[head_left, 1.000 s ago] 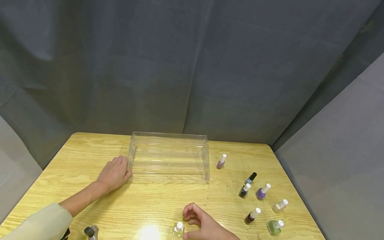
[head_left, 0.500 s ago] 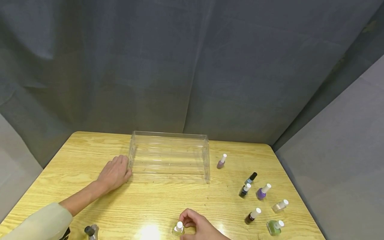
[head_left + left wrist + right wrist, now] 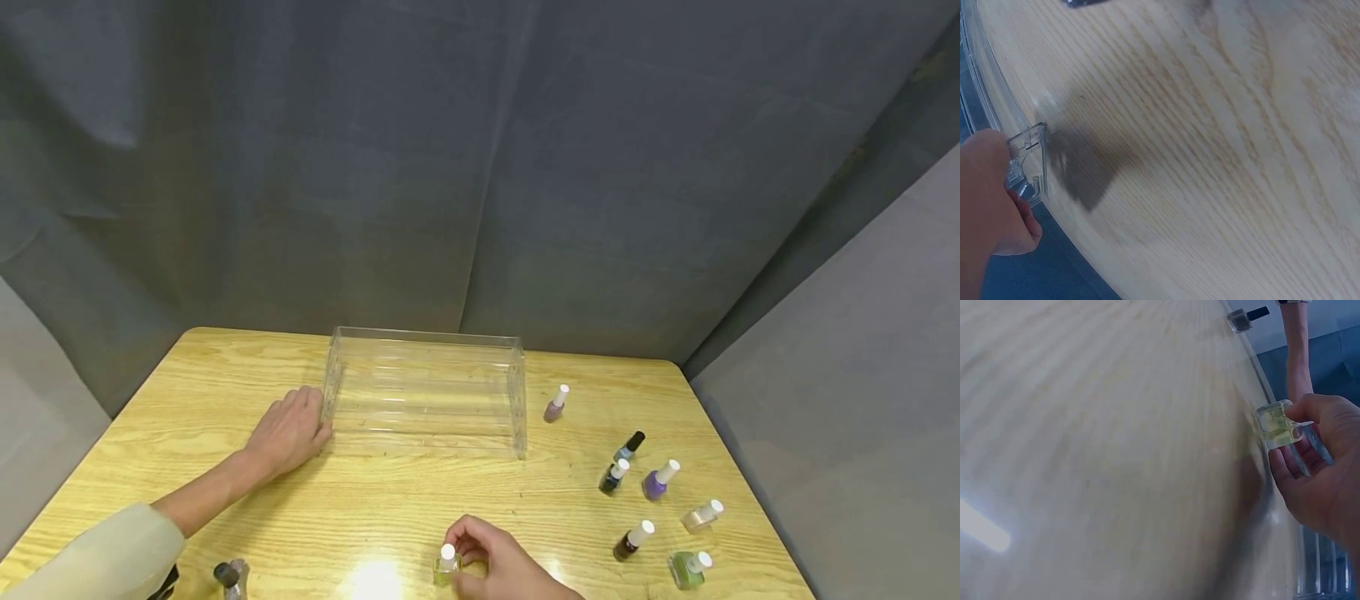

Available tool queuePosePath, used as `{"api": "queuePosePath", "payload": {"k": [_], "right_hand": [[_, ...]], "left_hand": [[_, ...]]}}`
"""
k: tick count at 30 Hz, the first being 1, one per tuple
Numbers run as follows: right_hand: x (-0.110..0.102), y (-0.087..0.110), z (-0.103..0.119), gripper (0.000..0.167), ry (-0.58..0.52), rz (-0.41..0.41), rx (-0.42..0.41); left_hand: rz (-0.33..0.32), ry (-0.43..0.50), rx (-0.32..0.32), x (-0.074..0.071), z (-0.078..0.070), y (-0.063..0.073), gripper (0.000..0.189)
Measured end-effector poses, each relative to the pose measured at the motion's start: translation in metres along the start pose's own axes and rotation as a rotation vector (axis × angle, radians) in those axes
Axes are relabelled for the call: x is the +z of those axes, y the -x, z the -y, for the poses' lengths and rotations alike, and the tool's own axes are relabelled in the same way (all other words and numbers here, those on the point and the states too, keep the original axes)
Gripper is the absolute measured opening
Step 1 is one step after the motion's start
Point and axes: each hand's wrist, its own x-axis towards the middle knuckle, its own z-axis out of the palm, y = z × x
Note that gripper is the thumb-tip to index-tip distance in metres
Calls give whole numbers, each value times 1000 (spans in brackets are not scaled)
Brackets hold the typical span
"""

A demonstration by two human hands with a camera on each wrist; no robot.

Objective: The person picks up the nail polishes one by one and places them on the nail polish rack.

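Note:
A clear acrylic rack (image 3: 427,336) with stepped tiers stands at the back of the table. At its left end my left hand (image 3: 288,433) grips the side panel; the left wrist view shows the fingers curled at the panel's clear edge (image 3: 1040,134). Near the table's front, my right hand (image 3: 498,562) pinches a small nail polish bottle (image 3: 444,567) between thumb and fingers. Its polish is pale yellow and its cap white. From the right wrist view, the bottle (image 3: 1275,428) appears tilted in the hand, its base turned toward the camera.
Several nail polish bottles stand on the right, among them a purple one (image 3: 654,485), a green one (image 3: 682,570) and a dark one (image 3: 625,547). A mauve bottle (image 3: 553,410) stands beside the rack. Front left is a clear bottle with a black cap (image 3: 225,575). Grey curtains enclose the table.
My right hand has closed in from the right on the yellow nail polish bottle and now pinches it; the bottle has tipped slightly. The left hand and rack have stayed put.

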Motion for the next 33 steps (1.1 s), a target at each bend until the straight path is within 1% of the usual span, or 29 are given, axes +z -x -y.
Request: {"api": "queuePosePath", "payload": {"k": [3,8,10,16,21,27,30,33], "right_hand": [[-5,-3,8,28,60,-19,-5],[-19,-14,25,32,195,-78,-59],[-26,-20,32,32,229,-106,-83],[-48,-42,59,32,268,-178,-157],[-65,-65,82,34,296,-217,-221],[-81,-95,102,37,325,-222,-276],[-83,-111,109,36,357,-214,-306],[-84,-127,113,35,378,-203,-314]], "left_hand": [[-1,-3,-3,0,0,0,25],[-4,-11,-3,-1,1,-1,24],[-1,-16,-1,-1,0,-1,25],[16,-20,-6,-1,1,-2,25],[21,-22,-8,0,1,-3,24],[23,-21,-13,1,0,-2,24],[23,-22,-12,0,0,-1,23],[24,-24,-8,0,-1,-2,23]]}}
